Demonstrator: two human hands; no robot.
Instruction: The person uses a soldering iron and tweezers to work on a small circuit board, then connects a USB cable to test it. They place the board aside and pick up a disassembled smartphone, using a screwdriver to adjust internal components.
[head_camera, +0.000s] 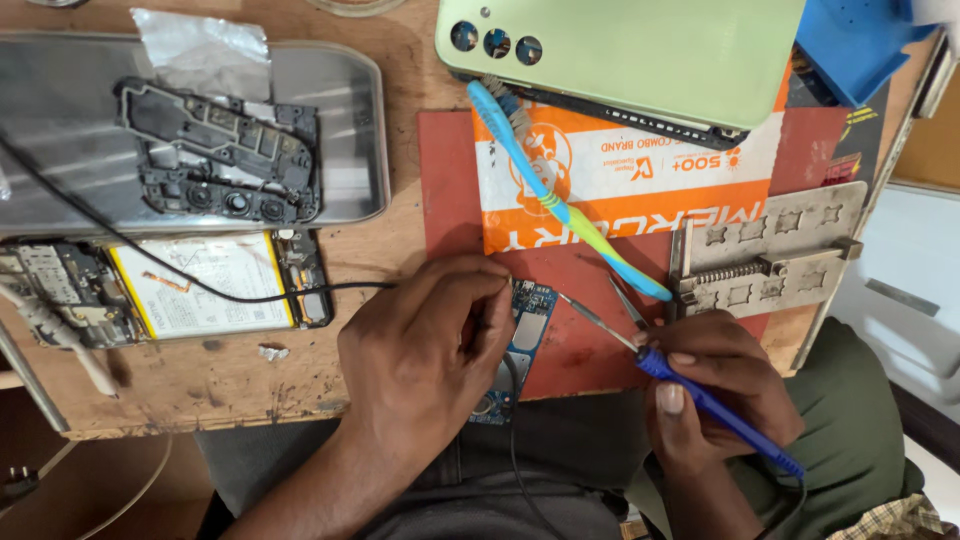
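Because the small blue circuit board (522, 345) lies right at the near edge of the wooden workbench (250, 385), partly overhanging toward the person's lap, everything else is arranged around it. Its long axis runs roughly from the near edge away toward the far edge, tilted slightly, with a metal shield showing in its middle and its lower end poking out beneath the left hand.

The left hand (425, 350) is the nearer of the two: it is closed, fingers curled down onto the left side of the board, pinning it in place. A thin black cable (200, 285) runs in from the left side of the bench and ends at this hand; whether the fingers also pinch its tip cannot be told.

The right hand (720, 400) sits to the right of the board and apart from it, wrapped around the blue handle of a soldering iron (700, 395). The iron's metal tip points up and left, toward the board's upper right corner, stopping just short of it. Tweezers (632, 305) lie beside the tip.

Further out, on a red mat (450, 190), rest a blue-and-green toothbrush (560, 205), a metal board holder (775, 260) and a green phone back (630, 55). Toward the left edge lies an opened phone (170, 285) with its battery exposed.
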